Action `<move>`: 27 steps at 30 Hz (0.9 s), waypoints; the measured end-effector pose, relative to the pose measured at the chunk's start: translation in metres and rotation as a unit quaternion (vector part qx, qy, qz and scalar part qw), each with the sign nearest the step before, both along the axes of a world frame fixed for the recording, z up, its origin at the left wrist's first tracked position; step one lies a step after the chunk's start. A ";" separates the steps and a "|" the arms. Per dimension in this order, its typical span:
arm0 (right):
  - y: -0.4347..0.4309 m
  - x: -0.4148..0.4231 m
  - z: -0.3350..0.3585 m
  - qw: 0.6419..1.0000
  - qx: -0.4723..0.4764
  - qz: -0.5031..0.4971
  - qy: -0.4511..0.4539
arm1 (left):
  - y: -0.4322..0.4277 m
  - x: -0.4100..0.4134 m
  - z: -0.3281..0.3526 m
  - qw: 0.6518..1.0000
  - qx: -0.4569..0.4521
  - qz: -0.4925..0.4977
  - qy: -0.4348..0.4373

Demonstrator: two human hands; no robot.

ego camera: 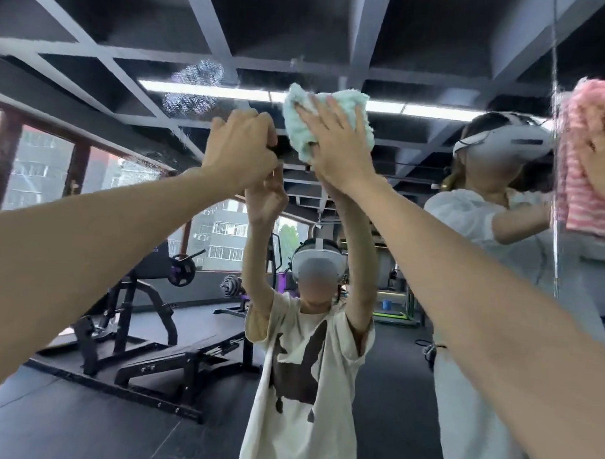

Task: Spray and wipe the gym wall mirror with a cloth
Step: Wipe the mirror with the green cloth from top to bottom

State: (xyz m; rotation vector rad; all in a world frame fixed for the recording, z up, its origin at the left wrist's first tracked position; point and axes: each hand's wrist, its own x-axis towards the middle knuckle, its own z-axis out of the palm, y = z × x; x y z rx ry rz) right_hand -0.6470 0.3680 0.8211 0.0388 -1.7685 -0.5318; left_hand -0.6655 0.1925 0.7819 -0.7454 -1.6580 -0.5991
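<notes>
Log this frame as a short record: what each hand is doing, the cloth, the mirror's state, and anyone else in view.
left hand: raised near the mirror, fingers curled; what it holds is hidden
right hand: fingers spread flat, pressing the cloth on the glass
cloth: mint green, bunched, high on the mirror
spray droplets: patch up and left of the cloth, not yet wiped
second person: at right, with a pink cloth raised

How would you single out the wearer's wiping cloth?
On the wall mirror, look high at centre, across the reflected light strip. The cloth lies under the flat right hand; it is mint green, unlike the pink striped cloth at the right edge.
</notes>
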 end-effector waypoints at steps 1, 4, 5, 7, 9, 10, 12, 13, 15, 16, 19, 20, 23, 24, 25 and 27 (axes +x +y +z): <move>0.017 0.012 0.000 0.997 -0.065 0.011 0.051 | 0.005 0.005 -0.001 1.000 -0.012 -0.005 -0.001; 0.081 0.051 -0.003 0.950 -0.246 -0.005 0.193 | 0.018 0.015 -0.004 0.998 -0.054 0.005 0.019; 0.093 0.060 -0.006 0.935 -0.284 -0.022 0.212 | 0.020 0.016 -0.005 0.998 -0.057 0.008 0.027; 0.097 0.063 -0.014 0.915 -0.332 -0.034 0.228 | 0.024 0.019 -0.008 0.998 -0.053 0.002 0.032; 0.083 0.054 -0.029 0.928 -0.305 -0.019 0.212 | 0.029 0.022 -0.011 0.998 -0.054 0.001 0.033; 0.074 0.046 -0.040 0.953 -0.241 -0.004 0.182 | 0.031 0.024 -0.011 0.998 -0.057 0.004 0.032; 0.065 0.039 -0.059 0.995 -0.081 0.007 0.065 | 0.038 0.027 -0.014 0.998 -0.052 -0.003 0.025; 0.069 0.041 -0.060 0.999 -0.035 -0.001 0.006 | 0.043 0.027 -0.015 0.999 -0.043 -0.013 0.023; 0.084 0.055 -0.046 0.999 -0.040 0.000 -0.020 | 0.050 0.026 -0.017 0.999 -0.026 -0.017 0.025; 0.097 0.062 -0.040 0.997 -0.080 0.001 0.024 | 0.055 0.026 -0.019 0.999 -0.029 -0.013 0.026; 0.140 0.088 -0.032 0.950 -0.252 -0.035 0.179 | 0.066 0.026 -0.023 0.999 -0.046 -0.014 0.026; 0.145 0.092 -0.032 0.932 -0.303 -0.049 0.192 | 0.068 0.026 -0.023 0.998 -0.047 -0.019 0.022; 0.118 0.088 -0.035 0.921 -0.332 -0.054 0.198 | 0.080 0.025 -0.022 0.999 -0.025 -0.033 0.019; 0.103 0.082 -0.038 0.942 -0.278 -0.035 0.186 | 0.084 0.026 -0.022 0.999 -0.012 -0.037 0.018; 0.092 0.076 -0.042 0.968 -0.205 -0.018 0.145 | 0.087 0.027 -0.022 0.999 0.001 -0.042 0.018; 0.089 0.072 -0.044 0.995 -0.094 -0.032 0.008 | 0.093 0.030 -0.020 0.999 0.015 -0.042 0.025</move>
